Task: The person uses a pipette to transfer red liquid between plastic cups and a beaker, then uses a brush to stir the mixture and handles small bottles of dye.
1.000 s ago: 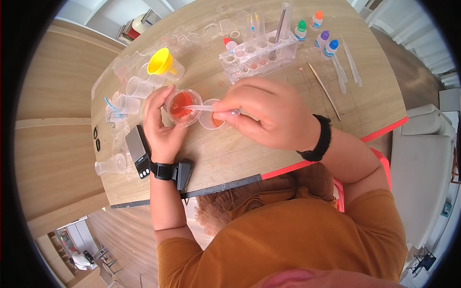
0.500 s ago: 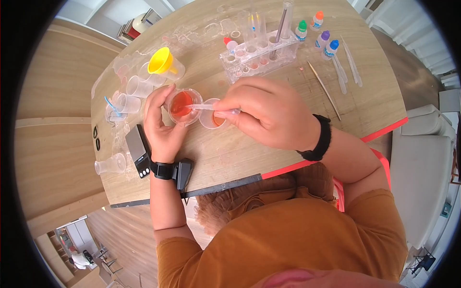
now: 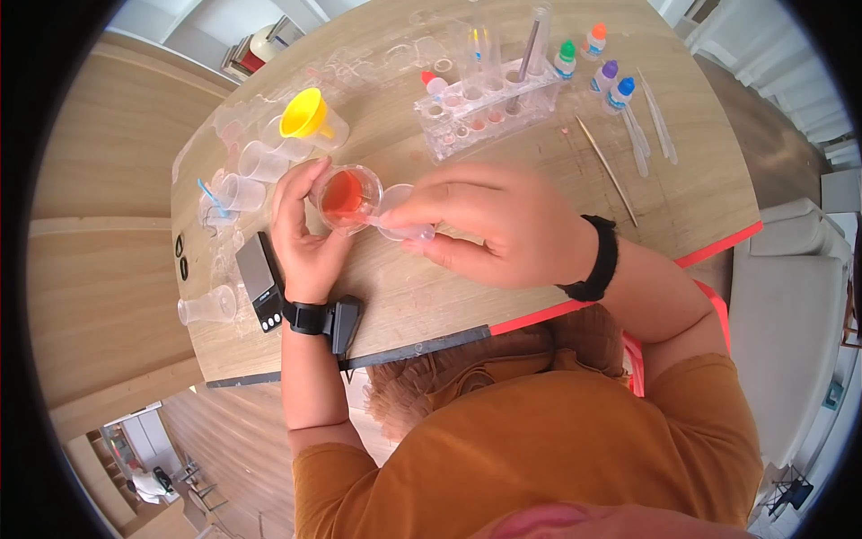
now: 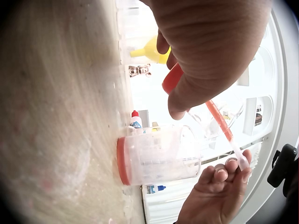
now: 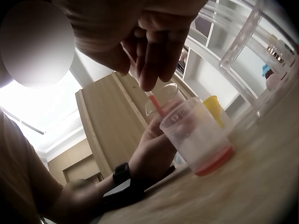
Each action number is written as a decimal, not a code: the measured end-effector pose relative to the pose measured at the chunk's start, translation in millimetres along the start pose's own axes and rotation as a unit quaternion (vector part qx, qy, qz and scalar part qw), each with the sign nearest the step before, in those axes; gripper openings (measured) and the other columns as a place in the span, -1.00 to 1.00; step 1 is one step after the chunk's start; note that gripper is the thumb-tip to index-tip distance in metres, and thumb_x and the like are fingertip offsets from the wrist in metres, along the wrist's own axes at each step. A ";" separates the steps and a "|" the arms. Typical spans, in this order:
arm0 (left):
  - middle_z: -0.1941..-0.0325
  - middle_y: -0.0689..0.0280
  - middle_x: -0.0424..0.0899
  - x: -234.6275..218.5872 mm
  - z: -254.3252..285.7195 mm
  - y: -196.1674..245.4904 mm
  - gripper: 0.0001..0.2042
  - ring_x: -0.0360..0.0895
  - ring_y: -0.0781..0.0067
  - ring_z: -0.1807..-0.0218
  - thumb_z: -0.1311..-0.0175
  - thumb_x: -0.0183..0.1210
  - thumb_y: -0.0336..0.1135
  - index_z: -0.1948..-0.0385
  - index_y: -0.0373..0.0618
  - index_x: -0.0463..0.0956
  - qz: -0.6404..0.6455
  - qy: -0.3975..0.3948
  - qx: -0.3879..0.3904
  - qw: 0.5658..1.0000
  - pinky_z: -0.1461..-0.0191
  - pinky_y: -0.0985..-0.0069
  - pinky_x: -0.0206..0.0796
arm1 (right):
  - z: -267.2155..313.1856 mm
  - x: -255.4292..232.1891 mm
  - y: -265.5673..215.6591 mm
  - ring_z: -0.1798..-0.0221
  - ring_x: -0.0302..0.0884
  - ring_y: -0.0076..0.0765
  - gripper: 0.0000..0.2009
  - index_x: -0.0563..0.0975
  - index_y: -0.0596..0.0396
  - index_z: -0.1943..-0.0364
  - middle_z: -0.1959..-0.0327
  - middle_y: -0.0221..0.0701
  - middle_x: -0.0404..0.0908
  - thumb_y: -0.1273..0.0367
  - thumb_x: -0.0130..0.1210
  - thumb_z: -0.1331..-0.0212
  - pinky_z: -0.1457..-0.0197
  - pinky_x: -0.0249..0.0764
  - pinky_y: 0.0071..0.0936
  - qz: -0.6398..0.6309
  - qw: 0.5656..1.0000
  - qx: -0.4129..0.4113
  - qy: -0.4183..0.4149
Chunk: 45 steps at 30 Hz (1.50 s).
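Observation:
My left hand (image 3: 303,238) grips a clear plastic cup (image 3: 343,194) of red liquid, with the cup tilted a little in the left wrist view. My right hand (image 3: 503,225) pinches the bulb end of a clear plastic dropper pipette (image 4: 219,120). Red liquid fills much of the pipette's stem, and its tip end lies at the held cup's opening. Between the hands a second clear cup (image 5: 198,140) stands upright on the table, with a shallow layer of red liquid (image 4: 123,161) at its bottom. The right fingers partly cover this second cup in the head view.
Beyond the hands stands a clear test tube rack (image 3: 489,112). Dropper bottles (image 3: 597,76) and a thin wooden stick (image 3: 606,171) lie at the right. A yellow funnel (image 3: 303,112), several clear cups (image 3: 262,160), a black scale (image 3: 259,280) and a flask (image 3: 208,307) are at the left.
The pipette has swung toward me, its tip moving from the middle of the held cup to its near right rim. The left hand and cup have shifted slightly right.

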<state>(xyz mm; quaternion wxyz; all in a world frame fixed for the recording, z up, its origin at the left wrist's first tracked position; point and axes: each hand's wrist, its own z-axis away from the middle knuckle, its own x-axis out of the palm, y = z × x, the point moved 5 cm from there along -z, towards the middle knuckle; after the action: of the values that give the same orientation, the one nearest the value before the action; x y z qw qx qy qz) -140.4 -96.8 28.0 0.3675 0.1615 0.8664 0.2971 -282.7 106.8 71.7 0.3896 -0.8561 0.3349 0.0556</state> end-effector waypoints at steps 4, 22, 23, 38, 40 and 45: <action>-0.22 0.13 0.68 -1.5 -1.0 0.5 -0.34 0.63 0.15 -0.25 0.02 0.63 -0.39 -0.23 -0.13 0.61 -0.011 -0.002 0.004 1.000 -0.32 0.29 0.47 | -1.2 1.1 0.7 0.22 0.67 -0.13 -0.78 0.69 0.00 -0.02 0.23 -0.35 0.71 0.43 0.31 -0.32 0.19 0.57 -0.22 -0.010 1.000 0.000 0.015; -0.29 0.20 0.59 -1.2 -0.9 5.7 -0.33 0.61 0.29 -0.26 0.00 0.53 -0.58 -0.28 -0.15 0.56 -0.031 -0.018 0.017 0.999 -0.41 0.34 0.45 | -0.6 -5.8 4.5 0.29 0.67 -0.11 -0.89 0.69 0.05 0.14 0.31 -0.36 0.71 0.40 0.32 -0.31 0.26 0.55 -0.21 0.065 0.996 0.036 0.038; -0.29 0.20 0.59 -1.2 -0.7 5.2 -0.33 0.61 0.29 -0.26 0.00 0.53 -0.58 -0.28 -0.15 0.56 -0.030 -0.019 0.017 0.999 -0.41 0.34 0.45 | -0.5 -5.8 4.8 0.28 0.68 -0.11 -0.89 0.69 0.05 0.14 0.31 -0.36 0.71 0.40 0.31 -0.31 0.25 0.55 -0.21 0.065 0.997 0.036 0.036; -0.30 0.19 0.59 -1.2 0.4 3.8 -0.31 0.60 0.26 -0.30 0.01 0.54 -0.56 -0.29 -0.14 0.56 -0.033 -0.020 0.015 0.999 -0.43 0.32 0.44 | -3.4 -6.5 2.9 0.29 0.67 -0.11 -0.86 0.71 0.04 0.12 0.31 -0.34 0.72 0.36 0.35 -0.31 0.26 0.54 -0.21 0.061 0.997 0.041 0.040; -0.31 0.19 0.59 -1.0 0.7 3.7 -0.31 0.59 0.26 -0.30 0.01 0.54 -0.56 -0.29 -0.13 0.56 -0.026 -0.017 0.009 0.999 -0.43 0.32 0.43 | -3.9 -6.8 2.7 0.29 0.67 -0.11 -0.85 0.71 0.04 0.12 0.31 -0.34 0.72 0.35 0.36 -0.31 0.26 0.54 -0.21 0.059 0.997 0.042 0.040; -0.31 0.20 0.60 -0.9 0.3 3.6 -0.31 0.59 0.27 -0.29 0.01 0.54 -0.55 -0.29 -0.12 0.56 -0.030 -0.017 0.012 0.999 -0.43 0.32 0.43 | -4.4 -7.0 2.2 0.31 0.66 -0.10 -0.84 0.70 0.03 0.11 0.32 -0.34 0.71 0.33 0.37 -0.30 0.27 0.53 -0.22 0.064 0.997 0.034 0.039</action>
<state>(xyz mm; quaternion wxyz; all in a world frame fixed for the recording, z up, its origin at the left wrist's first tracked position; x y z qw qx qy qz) -139.4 -94.3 30.6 0.3889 0.1452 0.8680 0.2724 -290.2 106.4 75.8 0.4010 -0.8209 0.4050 0.0358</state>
